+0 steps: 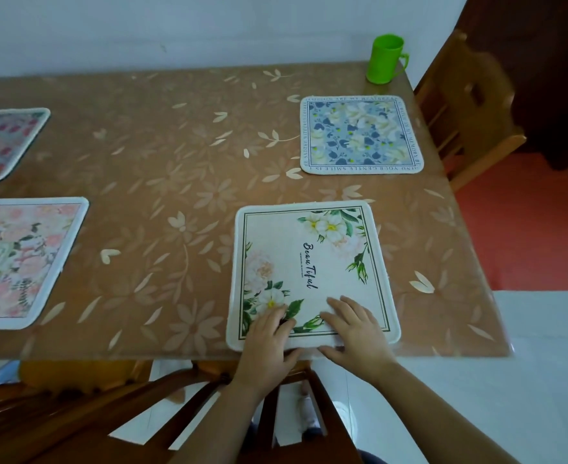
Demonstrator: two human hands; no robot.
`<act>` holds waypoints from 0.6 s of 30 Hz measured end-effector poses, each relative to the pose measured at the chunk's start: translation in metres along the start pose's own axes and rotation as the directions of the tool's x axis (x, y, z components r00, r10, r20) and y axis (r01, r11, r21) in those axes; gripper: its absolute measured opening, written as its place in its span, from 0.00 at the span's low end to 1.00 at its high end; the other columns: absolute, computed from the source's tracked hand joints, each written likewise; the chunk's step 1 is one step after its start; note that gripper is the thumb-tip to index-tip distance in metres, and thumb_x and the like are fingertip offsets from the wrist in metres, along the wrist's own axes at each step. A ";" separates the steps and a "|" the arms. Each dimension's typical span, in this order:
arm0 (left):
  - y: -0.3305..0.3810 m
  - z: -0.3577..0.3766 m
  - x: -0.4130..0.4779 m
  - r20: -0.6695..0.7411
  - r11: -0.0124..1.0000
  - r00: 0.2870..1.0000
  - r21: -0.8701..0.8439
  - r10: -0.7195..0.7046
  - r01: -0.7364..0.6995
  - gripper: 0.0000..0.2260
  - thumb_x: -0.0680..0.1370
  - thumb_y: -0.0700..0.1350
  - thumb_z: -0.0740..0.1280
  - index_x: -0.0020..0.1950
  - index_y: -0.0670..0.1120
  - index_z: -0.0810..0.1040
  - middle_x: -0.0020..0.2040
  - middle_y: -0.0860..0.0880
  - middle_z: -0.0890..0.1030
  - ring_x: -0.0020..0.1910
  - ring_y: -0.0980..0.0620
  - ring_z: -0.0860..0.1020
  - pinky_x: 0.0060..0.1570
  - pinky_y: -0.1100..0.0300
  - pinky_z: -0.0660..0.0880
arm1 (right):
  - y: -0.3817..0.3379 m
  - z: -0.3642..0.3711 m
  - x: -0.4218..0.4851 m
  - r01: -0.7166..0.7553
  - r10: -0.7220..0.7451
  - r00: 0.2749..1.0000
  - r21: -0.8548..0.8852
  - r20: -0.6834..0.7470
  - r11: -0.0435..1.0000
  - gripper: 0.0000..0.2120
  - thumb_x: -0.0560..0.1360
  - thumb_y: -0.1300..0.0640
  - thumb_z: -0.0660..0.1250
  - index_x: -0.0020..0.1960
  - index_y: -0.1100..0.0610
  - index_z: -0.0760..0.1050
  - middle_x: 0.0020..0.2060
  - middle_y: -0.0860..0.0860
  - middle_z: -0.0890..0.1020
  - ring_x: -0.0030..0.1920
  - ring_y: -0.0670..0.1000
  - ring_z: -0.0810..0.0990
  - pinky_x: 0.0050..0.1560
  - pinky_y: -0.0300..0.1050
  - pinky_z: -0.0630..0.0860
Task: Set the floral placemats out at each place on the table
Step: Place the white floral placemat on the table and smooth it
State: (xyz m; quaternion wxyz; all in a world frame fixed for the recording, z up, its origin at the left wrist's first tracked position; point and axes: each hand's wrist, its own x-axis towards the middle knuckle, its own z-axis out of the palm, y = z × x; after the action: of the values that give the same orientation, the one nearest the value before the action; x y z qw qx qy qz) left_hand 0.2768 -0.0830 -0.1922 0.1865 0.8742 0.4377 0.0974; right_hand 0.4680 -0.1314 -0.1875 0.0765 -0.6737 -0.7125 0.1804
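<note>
Both hands, left hand (269,336) and right hand (356,329), press flat, fingers spread, on the cream floral placemat (309,272) at lower centre of the leaf-patterned brown table (175,162); white wall behind.

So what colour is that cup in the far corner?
The cup is bright green, clearest in the head view.
</note>
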 end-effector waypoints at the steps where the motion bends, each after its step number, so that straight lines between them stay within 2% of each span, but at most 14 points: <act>1: 0.000 0.000 -0.001 0.004 1.000 1.000 -0.012 -0.005 0.005 0.21 0.69 0.52 0.70 0.56 0.40 0.77 0.62 0.40 0.75 0.63 0.40 0.71 0.60 0.41 0.68 | -0.001 -0.001 0.000 0.006 -0.006 1.000 0.004 -0.020 1.000 0.26 0.66 0.45 0.71 0.60 0.54 0.73 0.64 0.55 0.73 0.67 0.59 0.67 0.65 0.59 0.67; 3: 0.000 -0.001 -0.003 0.001 1.000 1.000 -0.024 -0.015 0.015 0.20 0.69 0.51 0.70 0.56 0.40 0.77 0.61 0.40 0.75 0.63 0.40 0.71 0.61 0.43 0.68 | -0.002 -0.004 -0.001 0.029 -0.029 0.997 0.002 -0.076 1.000 0.24 0.61 0.46 0.75 0.53 0.55 0.77 0.57 0.55 0.79 0.61 0.59 0.75 0.56 0.59 0.75; 5: 0.000 -0.001 -0.003 -0.008 0.999 1.000 -0.039 -0.022 0.022 0.19 0.68 0.47 0.73 0.55 0.40 0.78 0.60 0.40 0.76 0.61 0.40 0.73 0.60 0.44 0.69 | -0.005 -0.005 -0.002 0.055 -0.051 0.989 0.023 -0.139 0.998 0.21 0.59 0.48 0.77 0.47 0.56 0.79 0.51 0.54 0.82 0.54 0.57 0.79 0.49 0.56 0.79; 9: 0.000 -0.004 -0.004 -0.027 0.996 1.000 -0.091 -0.007 0.005 0.15 0.66 0.41 0.74 0.51 0.40 0.79 0.57 0.42 0.78 0.59 0.42 0.75 0.58 0.45 0.73 | -0.008 -0.005 -0.004 0.063 -0.035 0.977 0.129 -0.213 0.990 0.14 0.59 0.53 0.78 0.41 0.58 0.79 0.43 0.53 0.82 0.47 0.55 0.81 0.44 0.49 0.79; 12: -0.006 -0.009 -0.003 -0.057 0.988 0.998 -0.153 -0.026 0.017 0.12 0.64 0.35 0.73 0.47 0.40 0.80 0.53 0.44 0.80 0.54 0.46 0.77 0.56 0.54 0.73 | -0.013 -0.008 -0.005 0.037 0.010 0.971 0.191 -0.240 0.981 0.11 0.60 0.56 0.78 0.38 0.59 0.80 0.37 0.53 0.82 0.41 0.55 0.80 0.39 0.46 0.80; 15: -0.017 -0.019 0.000 -0.059 0.958 0.992 -0.271 -0.111 0.091 0.09 0.63 0.35 0.75 0.40 0.41 0.80 0.46 0.46 0.80 0.47 0.51 0.76 0.48 0.60 0.73 | -0.017 -0.012 -0.006 0.024 0.025 0.970 0.199 -0.242 0.980 0.10 0.61 0.58 0.78 0.38 0.59 0.79 0.35 0.53 0.81 0.39 0.55 0.80 0.37 0.44 0.80; 18: -0.030 -0.028 0.001 0.008 0.940 0.992 -0.319 -0.125 0.121 0.07 0.64 0.35 0.75 0.38 0.42 0.80 0.42 0.49 0.79 0.43 0.54 0.74 0.44 0.64 0.73 | -0.019 -0.013 -0.008 0.005 0.035 0.975 0.176 -0.221 0.984 0.11 0.60 0.58 0.79 0.39 0.59 0.80 0.35 0.53 0.82 0.39 0.55 0.81 0.36 0.42 0.79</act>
State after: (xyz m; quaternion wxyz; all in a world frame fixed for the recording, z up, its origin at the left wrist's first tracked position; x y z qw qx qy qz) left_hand 0.2466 -0.0589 -0.1784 0.3281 0.8029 0.4711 0.1602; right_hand 0.4560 -0.1379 -0.1677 0.2137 -0.6858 -0.6756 0.1659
